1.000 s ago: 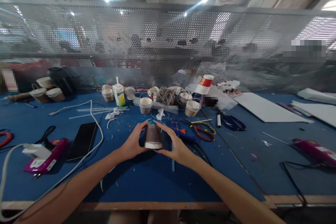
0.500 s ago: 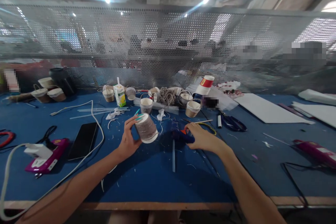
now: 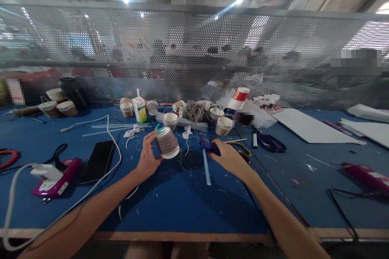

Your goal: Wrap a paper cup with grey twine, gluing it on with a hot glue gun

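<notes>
Tilted in my left hand [image 3: 148,156] is a paper cup [image 3: 167,143] wound with grey-brown twine, its white rim facing down to the right. My fingers and thumb hold it at both ends, above the blue table. My right hand [image 3: 226,154] is wrapped round the handle of a blue hot glue gun [image 3: 207,144]. A clear glue stick [image 3: 207,170] sticks out of the gun toward me. Behind the cup stands a twine-wrapped little bucket [image 3: 170,121] with a handle. A tangle of grey twine [image 3: 195,111] lies farther back.
Blue scissors [image 3: 271,142] and white sheets [image 3: 316,126] lie to the right. Left are a black phone [image 3: 97,162], a purple power strip [image 3: 57,180] and a white cable [image 3: 119,151]. A drink carton [image 3: 140,110] and several small buckets line the back, before a perforated metal screen [image 3: 194,56].
My right hand has closed round the glue gun's handle and lifted it, and the glue stick has swung slightly right. The cup in my left hand has shifted a little left and up.
</notes>
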Demonstrator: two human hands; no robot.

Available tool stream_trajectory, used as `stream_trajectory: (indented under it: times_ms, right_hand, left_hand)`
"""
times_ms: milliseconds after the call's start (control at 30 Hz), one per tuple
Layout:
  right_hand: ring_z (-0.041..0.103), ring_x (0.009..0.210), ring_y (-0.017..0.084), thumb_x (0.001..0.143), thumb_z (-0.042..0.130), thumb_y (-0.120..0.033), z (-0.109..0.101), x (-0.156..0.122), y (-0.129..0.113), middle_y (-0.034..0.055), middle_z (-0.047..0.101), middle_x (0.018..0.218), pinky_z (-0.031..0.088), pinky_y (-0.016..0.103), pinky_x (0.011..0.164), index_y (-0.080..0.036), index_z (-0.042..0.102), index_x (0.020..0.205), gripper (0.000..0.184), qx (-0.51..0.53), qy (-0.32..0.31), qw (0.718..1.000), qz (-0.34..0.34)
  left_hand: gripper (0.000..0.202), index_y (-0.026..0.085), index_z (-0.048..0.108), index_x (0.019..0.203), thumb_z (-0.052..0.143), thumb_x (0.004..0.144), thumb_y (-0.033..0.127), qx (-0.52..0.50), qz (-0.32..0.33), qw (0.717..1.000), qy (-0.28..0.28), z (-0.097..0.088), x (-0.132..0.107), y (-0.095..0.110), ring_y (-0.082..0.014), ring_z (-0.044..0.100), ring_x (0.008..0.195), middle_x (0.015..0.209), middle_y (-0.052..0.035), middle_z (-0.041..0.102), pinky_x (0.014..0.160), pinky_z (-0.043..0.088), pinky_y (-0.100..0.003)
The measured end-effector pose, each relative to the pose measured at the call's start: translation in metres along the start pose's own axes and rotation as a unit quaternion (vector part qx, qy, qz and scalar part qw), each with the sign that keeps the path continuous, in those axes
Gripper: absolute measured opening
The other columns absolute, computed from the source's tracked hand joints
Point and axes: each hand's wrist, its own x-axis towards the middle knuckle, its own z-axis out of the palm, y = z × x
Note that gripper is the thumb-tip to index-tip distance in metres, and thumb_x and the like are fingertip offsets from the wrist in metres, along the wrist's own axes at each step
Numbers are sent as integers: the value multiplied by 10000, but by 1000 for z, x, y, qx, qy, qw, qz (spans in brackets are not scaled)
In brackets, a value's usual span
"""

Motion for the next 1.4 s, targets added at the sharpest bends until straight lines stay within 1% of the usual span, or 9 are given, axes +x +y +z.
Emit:
stream_trajectory:
  times_ms: [133,200,467,667,833,1000,1100,1200,1400]
  right_hand:
    - [557,621,175,841,524,-397,6,-1,-2,33,606,715,427,263,581,-196,528,856,202,154,96,982,-53]
    - [519,583,152,841,530,-466,11,-4,-6,16,582,671,418,246,550,-198,540,820,270,211,105,968,-84]
    - [561,647,150,841,563,-395,13,-14,-23,56,669,805,438,250,617,-161,641,931,262,216,-52,954,-202]
    - [584,668,164,826,572,-368,9,-17,-19,73,681,841,449,268,632,-171,629,952,240,208,-41,947,-240]
    - [554,608,170,825,557,-477,22,-14,-13,52,632,736,454,286,599,-194,595,865,288,205,127,963,-122]
    - [437,414,141,813,488,-632,16,-7,-10,-27,461,468,389,273,426,-188,594,856,459,322,193,925,61]
    - [482,427,154,739,547,-685,16,-5,-11,-30,489,477,452,299,443,-197,588,878,509,411,153,897,59]
    - [511,420,156,712,595,-667,23,-9,-18,-30,515,473,508,331,478,-205,584,800,471,470,54,881,14]
    - [473,418,99,725,693,-430,24,-24,-39,-3,587,627,426,247,383,-177,603,770,272,464,-56,883,-34]
  left_hand:
    - [653,223,367,1258,685,694,146,-31,-26,999,0,3,-1,1,-276,466,1240,1261,-135,441,1015,439,-477]
    - [693,218,348,1276,704,684,172,-53,-57,997,-8,4,-1,2,-272,463,1243,1268,-135,431,1040,416,-477]
    - [723,203,366,1275,747,660,222,-20,-124,992,11,3,0,2,-270,472,1203,1252,-133,439,1006,437,-464]
    - [718,197,355,1281,743,679,238,13,-135,990,32,1,0,-3,-281,451,1222,1260,-138,433,1035,401,-496]
    - [685,200,358,1280,716,696,210,7,-112,993,45,3,-1,-3,-276,456,1232,1261,-141,434,1033,411,-481]
    - [773,215,311,1311,736,665,184,-3,-99,989,113,2,0,-2,-273,427,1262,1308,-143,376,1059,393,-478]
    - [726,213,322,1306,698,690,137,3,-76,995,63,1,0,-1,-272,412,1271,1287,-138,392,1066,380,-499]
    - [688,218,336,1305,656,708,96,13,-64,998,10,1,0,2,-274,423,1260,1269,-137,414,1046,397,-504]
    - [694,209,365,1304,645,685,65,20,-75,997,-20,0,2,6,-266,455,1231,1258,-131,444,1028,424,-479]
